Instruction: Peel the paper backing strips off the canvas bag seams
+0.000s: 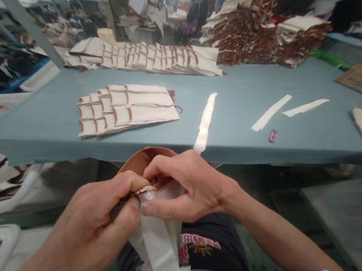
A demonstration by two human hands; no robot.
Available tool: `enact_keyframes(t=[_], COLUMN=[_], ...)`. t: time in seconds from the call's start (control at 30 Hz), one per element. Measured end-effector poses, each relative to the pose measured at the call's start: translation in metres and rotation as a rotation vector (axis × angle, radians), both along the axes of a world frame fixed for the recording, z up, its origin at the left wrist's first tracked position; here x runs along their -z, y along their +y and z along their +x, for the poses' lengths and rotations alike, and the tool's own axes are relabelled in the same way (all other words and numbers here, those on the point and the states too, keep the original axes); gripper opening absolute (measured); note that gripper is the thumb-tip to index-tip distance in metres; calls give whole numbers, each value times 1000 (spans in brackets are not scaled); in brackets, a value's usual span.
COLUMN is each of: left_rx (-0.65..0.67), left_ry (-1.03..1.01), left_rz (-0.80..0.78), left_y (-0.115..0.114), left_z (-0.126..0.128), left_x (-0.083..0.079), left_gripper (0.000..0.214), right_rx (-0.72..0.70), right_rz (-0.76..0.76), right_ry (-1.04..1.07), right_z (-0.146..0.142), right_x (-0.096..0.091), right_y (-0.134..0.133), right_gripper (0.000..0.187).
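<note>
Close together in front of my lap, both hands pinch a piece of off-white fabric with brown edging. My left hand has thumb and forefinger closed on its edge. My right hand grips the same piece from the other side, its thumb pressed near the edge. Brown cloth shows behind my fingers. The lower part of the off-white fabric hangs down over the dark printed apron. Where the fingertips meet, the exact fold of the cloth is partly hidden.
On the blue-covered table lie a stack of brown-edged off-white pieces, a pile of white strips, two loose strips and small pink thread snips. A long overlapping row and tall heaps stand behind.
</note>
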State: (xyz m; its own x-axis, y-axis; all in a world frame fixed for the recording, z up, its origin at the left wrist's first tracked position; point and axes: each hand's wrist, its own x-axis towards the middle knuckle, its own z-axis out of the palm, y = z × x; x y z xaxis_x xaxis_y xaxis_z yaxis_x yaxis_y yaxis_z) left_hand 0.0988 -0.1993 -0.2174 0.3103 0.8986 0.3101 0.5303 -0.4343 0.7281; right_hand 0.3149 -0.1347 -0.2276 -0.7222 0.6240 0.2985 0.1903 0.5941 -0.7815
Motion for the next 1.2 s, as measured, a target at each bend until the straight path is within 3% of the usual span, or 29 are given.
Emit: enact_keyframes(t=[0.13, 0.33, 0.5, 0.57, 0.73, 0.87, 1.07, 1.2], left_rx=[-51, -40, 23, 74, 214, 251, 180, 91], left_ry=[-26, 27, 155, 181, 185, 261, 179, 90], left_rz=[-77, -71, 184, 286, 494, 545, 565, 411], left_y=[-3, -5, -7, -7, 1, 7, 7, -1], left_z=[1, -1, -1, -1, -7, -12, -7, -4], left_x=[5, 18, 31, 33, 38, 46, 63, 59], left_gripper=[17, 13, 19, 26, 32, 28, 30, 27], right_rx=[-76, -147, -26, -40, -176, -185, -112, -130], right_rz=[-52, -276, -271, -323, -677, -897, -864, -525], right_ry=[-80, -63, 8, 59, 168, 229, 243, 179], right_z=[2, 3, 2, 2, 5, 6, 3, 9], right_x=[-9, -6, 5, 12, 29, 36, 43, 42], right_y=[2, 4, -8, -11, -10, -11, -13, -10], right_gripper=[29, 40, 32, 27, 29, 30, 22, 6])
